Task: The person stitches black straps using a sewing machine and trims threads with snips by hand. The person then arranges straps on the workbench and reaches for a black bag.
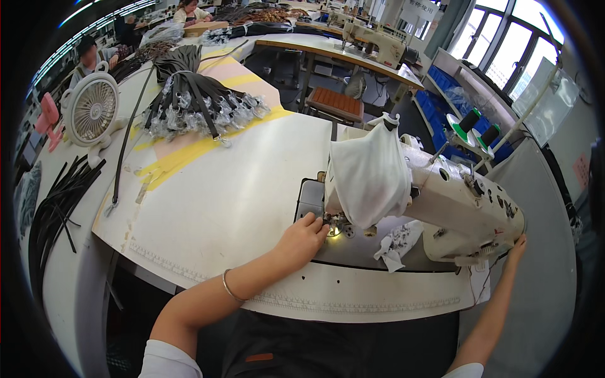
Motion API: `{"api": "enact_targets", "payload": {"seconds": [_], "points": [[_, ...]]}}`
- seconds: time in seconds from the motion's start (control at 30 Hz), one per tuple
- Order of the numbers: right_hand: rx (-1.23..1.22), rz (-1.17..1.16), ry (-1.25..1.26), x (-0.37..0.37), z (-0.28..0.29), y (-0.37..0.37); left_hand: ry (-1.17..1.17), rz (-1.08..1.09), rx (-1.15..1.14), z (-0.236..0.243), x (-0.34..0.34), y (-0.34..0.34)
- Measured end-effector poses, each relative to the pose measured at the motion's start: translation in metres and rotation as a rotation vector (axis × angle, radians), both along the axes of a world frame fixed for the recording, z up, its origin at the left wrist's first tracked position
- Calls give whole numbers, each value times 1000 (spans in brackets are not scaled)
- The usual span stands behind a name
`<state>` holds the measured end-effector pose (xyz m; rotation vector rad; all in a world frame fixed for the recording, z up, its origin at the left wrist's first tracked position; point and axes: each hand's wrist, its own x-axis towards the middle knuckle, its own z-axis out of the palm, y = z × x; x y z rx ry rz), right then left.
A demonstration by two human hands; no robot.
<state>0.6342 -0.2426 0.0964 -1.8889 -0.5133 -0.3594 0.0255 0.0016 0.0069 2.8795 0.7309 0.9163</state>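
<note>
A cream industrial sewing machine (454,189) stands on the white table in front of me, a white cloth (368,173) draped over its head. My left hand (304,238) rests on the bed beside the lit needle plate (335,228). Its fingers are bent together at the presser foot, and whatever they pinch is too small to name. At the machine's far right end my right hand (518,247) grips the rim of the handwheel, with its fingertips partly hidden. A crumpled white cloth with dark bits (400,244) lies on the bed under the arm.
Bundled black straps with plastic-wrapped ends (189,104) lie at the back left. One long strap (123,151) runs near a white fan (94,110). More black strips (60,208) lie far left. Thread cones (467,123) stand behind the machine. Beyond are an orange-topped stool (337,104) and other people.
</note>
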Motion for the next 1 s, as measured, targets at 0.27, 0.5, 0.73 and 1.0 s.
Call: {"api": "enact_targets", "payload": {"seconds": [0.27,0.5,0.73,1.0], "points": [[-315,-85,-250,32,31,5,15,-27,138,-2,3,-2],[-244,-66,-33,27,19,-3,15,-34,173,-1,2,-3],[-168,-94,-65,27,8,-3,43,-30,154,1,1,-5],[1,-63,82,9,5,2,12,-24,148,1,1,-2]]}}
